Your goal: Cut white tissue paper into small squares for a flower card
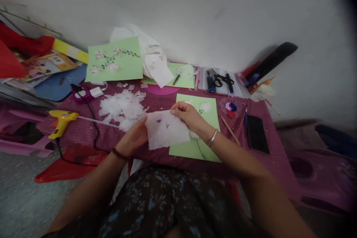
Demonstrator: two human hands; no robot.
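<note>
Between my two hands is a white tissue [167,134] with small purple paint marks on it. My left hand [135,135] grips its left edge. At its upper edge, my right hand [188,115] pinches it between thumb and fingers. Partly under the tissue and my right arm lies a green sheet [208,147] with white tissue flowers and a painted stem. To the left of the tissue is a heap of torn white tissue pieces [122,108]. A paint palette [231,108] with pink, blue and red paint sits right of the green sheet.
A yellow glue gun [61,121] with a black cord lies at the left edge. A finished flower picture [114,59] leans at the back. Scissors [223,80] lie near the wall. A pencil [230,130], a blue brush [245,121] and a black phone [258,134] are at the right.
</note>
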